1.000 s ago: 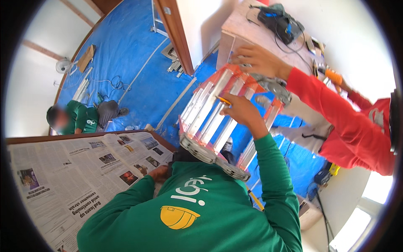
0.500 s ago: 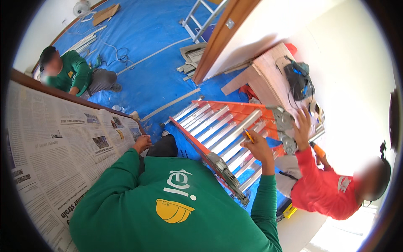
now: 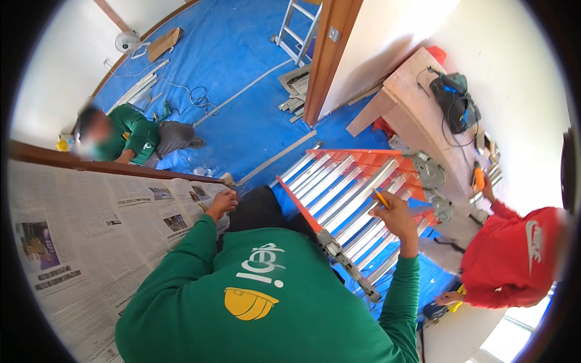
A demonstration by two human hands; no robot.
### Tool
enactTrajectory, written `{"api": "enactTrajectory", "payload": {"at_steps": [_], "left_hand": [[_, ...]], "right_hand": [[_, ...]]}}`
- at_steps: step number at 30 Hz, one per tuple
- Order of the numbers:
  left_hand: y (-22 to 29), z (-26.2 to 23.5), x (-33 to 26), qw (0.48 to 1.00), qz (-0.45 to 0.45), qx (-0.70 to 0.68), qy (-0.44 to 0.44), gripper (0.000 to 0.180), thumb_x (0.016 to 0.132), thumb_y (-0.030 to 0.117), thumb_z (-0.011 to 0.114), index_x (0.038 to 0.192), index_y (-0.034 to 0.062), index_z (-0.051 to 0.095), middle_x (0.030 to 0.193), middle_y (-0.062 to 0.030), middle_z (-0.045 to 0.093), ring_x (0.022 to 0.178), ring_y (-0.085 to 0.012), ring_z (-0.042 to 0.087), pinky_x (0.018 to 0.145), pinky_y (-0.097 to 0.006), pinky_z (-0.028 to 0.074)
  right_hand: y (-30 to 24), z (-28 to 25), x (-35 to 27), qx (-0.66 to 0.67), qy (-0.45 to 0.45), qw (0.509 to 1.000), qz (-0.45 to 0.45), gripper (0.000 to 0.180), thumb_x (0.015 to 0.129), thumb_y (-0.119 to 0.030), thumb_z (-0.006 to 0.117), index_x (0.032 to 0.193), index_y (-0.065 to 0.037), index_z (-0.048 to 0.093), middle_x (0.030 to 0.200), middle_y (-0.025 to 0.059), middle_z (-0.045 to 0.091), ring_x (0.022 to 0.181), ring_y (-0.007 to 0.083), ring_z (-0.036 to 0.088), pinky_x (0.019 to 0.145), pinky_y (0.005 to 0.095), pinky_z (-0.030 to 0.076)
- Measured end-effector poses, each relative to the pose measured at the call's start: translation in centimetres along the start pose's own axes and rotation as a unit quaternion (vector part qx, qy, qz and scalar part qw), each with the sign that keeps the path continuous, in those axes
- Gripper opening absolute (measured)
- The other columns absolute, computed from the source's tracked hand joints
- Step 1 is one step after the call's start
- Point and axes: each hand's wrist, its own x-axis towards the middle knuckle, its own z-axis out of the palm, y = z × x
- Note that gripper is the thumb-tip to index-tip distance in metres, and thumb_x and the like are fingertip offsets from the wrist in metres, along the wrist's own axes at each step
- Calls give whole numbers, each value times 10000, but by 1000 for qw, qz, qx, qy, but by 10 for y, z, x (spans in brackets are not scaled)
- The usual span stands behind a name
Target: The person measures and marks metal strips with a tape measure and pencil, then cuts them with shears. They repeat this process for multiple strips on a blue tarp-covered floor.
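Yellow pencil [image 3: 380, 197] at three o'clock, pinched in the grip of the right hand [image 3: 397, 215], near an orange-edged ladder [image 3: 357, 192]. Left hand [image 3: 224, 204] curled, contents unclear, by newspaper sheets [image 3: 121, 242] at eight. Blue floor sheeting [image 3: 242, 91] opens toward eleven; wooden surface [image 3: 407, 91] at two.

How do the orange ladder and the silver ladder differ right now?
Colour: the orange ladder has orange side rails; the silver ladder has silvery ones.
View: the orange ladder shows most of its frame, while the silver ladder is cut off by the picture's top edge.
Place: the orange ladder is near the right hand; the silver ladder is farther off, beside the brown door frame.
Both have silvery rungs.
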Motion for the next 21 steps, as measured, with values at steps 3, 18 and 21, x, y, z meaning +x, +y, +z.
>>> {"api": "enactTrajectory", "payload": {"at_steps": [3, 18, 21], "left_hand": [[31, 11, -6, 995, 31, 80, 55, 205, 1072, 274, 693, 1164, 92, 704, 952, 33, 662, 829, -88, 601, 732, -283, 491], [115, -119, 144, 983, -87, 161, -7, 275, 978, 249, 767, 1217, 120, 732, 1012, 10, 722, 911, -166, 696, 775, -378, 583], [149, -154, 195, 992, -84, 62, 64, 260, 979, 242, 758, 1194, 97, 742, 1024, -24, 724, 865, -172, 694, 754, -363, 589]], "right_hand": [[-13, 2, -5, -47, 15, 998, 34, 462, 855, -208, 861, 1283, -87, 740, 980, 155, 774, 888, 284, 746, 818, 413, 562], [-127, -6, 23, -234, 21, 952, 199, 577, 893, -371, 860, 1354, -62, 703, 974, 237, 764, 903, 410, 747, 782, 487, 564], [-182, -8, 50, -258, 76, 933, 238, 416, 1053, -372, 671, 1266, -19, 726, 1080, 254, 743, 971, 442, 707, 872, 519, 541]]}}
